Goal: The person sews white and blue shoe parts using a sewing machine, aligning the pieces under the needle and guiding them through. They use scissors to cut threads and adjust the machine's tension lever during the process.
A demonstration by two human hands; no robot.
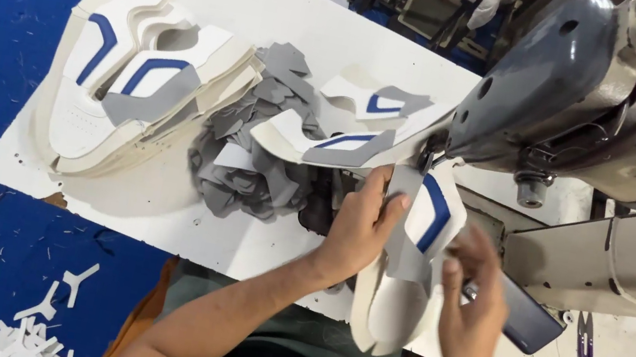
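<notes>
A white shoe upper piece (406,272) with a blue stripe and a grey patch lies under the head of the sewing machine (609,108). My left hand (358,225) presses on its left edge, pinching the grey patch near the needle. My right hand (470,305) holds the piece's right side, fingers curled around its edge. The lower part of the piece hangs off the table towards my body.
A stack of finished white, blue and grey uppers (135,77) sits at the left of the white table (157,202). A heap of grey patches (252,158) and two more uppers (343,135) lie mid-table. Purple snips (584,347) rest at the right. Offcuts (20,335) litter the blue floor.
</notes>
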